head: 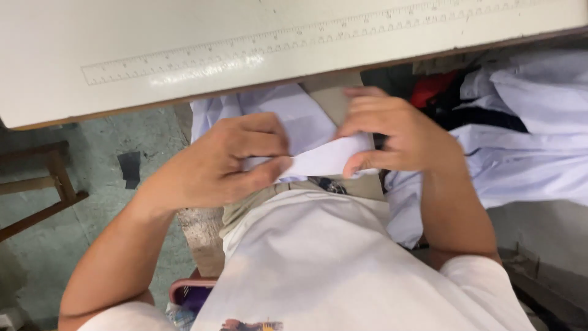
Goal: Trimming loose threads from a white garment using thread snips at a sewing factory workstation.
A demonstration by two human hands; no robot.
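My left hand [229, 159] and my right hand [392, 132] both grip a small folded piece of pale lilac-white fabric [324, 160], held just below the edge of a cream work table [184, 37]. The left thumb and fingers pinch its left end. On the other end, the right fingers curl over the top edge with the thumb underneath. More of the same light fabric [288, 110] hangs behind the hands, under the table edge. I am wearing a white shirt [331, 257] that fills the lower middle of the view.
A printed ruler scale [257, 46] runs along the table top. A pile of pale garments [527, 153] with some red and dark cloth [435, 89] lies at the right. A wooden frame [43, 184] stands on the grey floor [122, 141] at the left.
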